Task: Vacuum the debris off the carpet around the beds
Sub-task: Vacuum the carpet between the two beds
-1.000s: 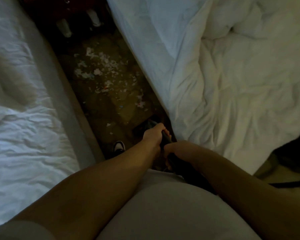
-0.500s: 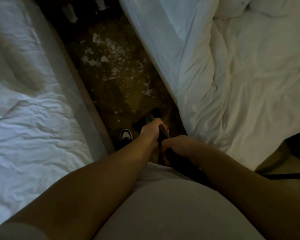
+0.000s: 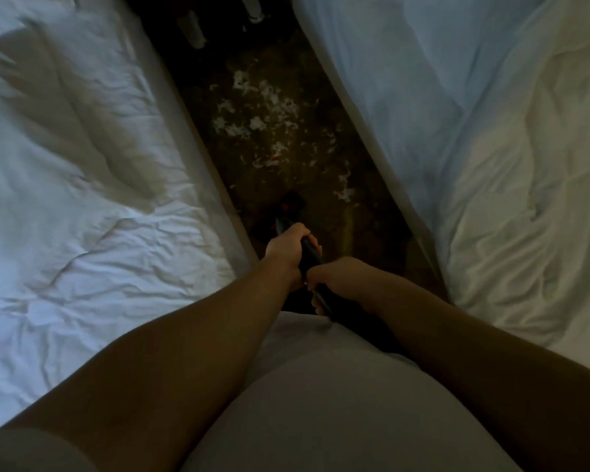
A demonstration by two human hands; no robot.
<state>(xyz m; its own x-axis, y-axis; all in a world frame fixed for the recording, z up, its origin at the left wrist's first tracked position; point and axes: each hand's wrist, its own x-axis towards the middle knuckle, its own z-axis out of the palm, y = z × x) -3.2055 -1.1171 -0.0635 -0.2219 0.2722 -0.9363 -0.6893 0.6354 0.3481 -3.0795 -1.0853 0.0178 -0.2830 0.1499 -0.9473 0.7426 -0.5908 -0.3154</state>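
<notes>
Both the left hand and right hand wrap the dark vacuum wand, stacked for steering in the narrow aisle, aiming toward the debris strewn on the carpet ahead between the beds.

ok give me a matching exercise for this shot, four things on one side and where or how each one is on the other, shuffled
Things:
1 left hand
2 right hand
3 debris
4 wand

States:
a scattered on the carpet ahead of the hands
b grips the wand nearer the body
c black, held by both hands
d grips the wand farther forward

Pairs: 1-d; 2-b; 3-a; 4-c
</notes>
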